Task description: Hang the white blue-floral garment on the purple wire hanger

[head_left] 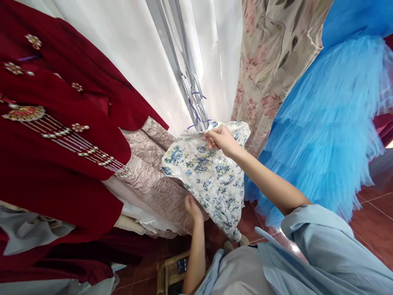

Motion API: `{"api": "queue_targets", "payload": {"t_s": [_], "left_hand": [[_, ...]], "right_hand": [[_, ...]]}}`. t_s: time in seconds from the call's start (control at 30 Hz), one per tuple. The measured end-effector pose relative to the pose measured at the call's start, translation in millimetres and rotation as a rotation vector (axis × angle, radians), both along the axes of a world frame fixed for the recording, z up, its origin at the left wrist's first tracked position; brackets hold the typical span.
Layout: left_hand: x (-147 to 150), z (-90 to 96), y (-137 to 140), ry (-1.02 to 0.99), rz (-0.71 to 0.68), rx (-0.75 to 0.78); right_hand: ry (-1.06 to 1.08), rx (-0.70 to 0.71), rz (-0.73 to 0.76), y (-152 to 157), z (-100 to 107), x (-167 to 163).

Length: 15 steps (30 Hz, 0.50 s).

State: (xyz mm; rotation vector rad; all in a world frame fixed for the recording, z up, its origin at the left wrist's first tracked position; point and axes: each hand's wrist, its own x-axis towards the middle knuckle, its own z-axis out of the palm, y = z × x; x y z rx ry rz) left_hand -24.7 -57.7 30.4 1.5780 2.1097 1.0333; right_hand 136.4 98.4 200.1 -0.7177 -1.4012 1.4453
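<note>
A small white shirt with a blue floral print (211,172) hangs from a purple hanger (198,114) in front of me. My right hand (221,140) pinches the shirt at its neckline, just below the hanger. Lower down, my left hand (194,208) is beside the shirt's left edge, near a pink brocade garment (150,184). Its fingers are blurred and partly turned away, so their grip does not show. The hanger's hook meets a grey metal upright (175,53) with several hooks.
Dark red embroidered coats (70,135) hang on the left. On the right are a beige floral garment (260,61) and a tiered blue tulle dress (319,123). White curtains (129,45) hang behind. A phone (182,265) lies on a wooden stool (167,274) below.
</note>
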Motion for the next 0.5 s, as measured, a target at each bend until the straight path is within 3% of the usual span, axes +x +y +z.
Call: {"api": "queue_targets", "payload": {"t_s": [0.07,0.1,0.13,0.17,0.27,0.33,0.4,0.5], "left_hand": [[-14.8,23.6,20.5,-0.005,0.235,0.258],[-20.5,43.1,32.9,0.004,0.274,0.425],[-24.0,65.9,46.4,0.018,0.268,0.629],[-24.9,90.5,60.4,0.067,0.123,0.723],[-13.8,155.7,100.2,0.326,-0.358,0.599],[-2.7,180.3,118.8,0.466,-0.483,0.522],[4.8,188.8,128.4,0.521,-0.498,0.529],[7.0,184.5,129.8,0.506,-0.496,0.601]], "right_hand": [[-0.015,0.031,-0.037,-6.8,-10.1,1.3],[-0.016,0.042,-0.055,-9.1,-13.4,1.4],[-0.016,0.05,-0.069,-10.7,-15.3,1.3],[-0.013,0.059,-0.083,-11.5,-15.9,0.9],[0.006,0.099,-0.116,-10.4,-13.6,0.0],[0.006,0.129,-0.15,-8.2,-12.7,-0.7],[-0.004,0.144,-0.199,-6.7,-15.6,-2.3],[-0.008,0.14,-0.257,-8.5,-27.4,-7.8]]}}
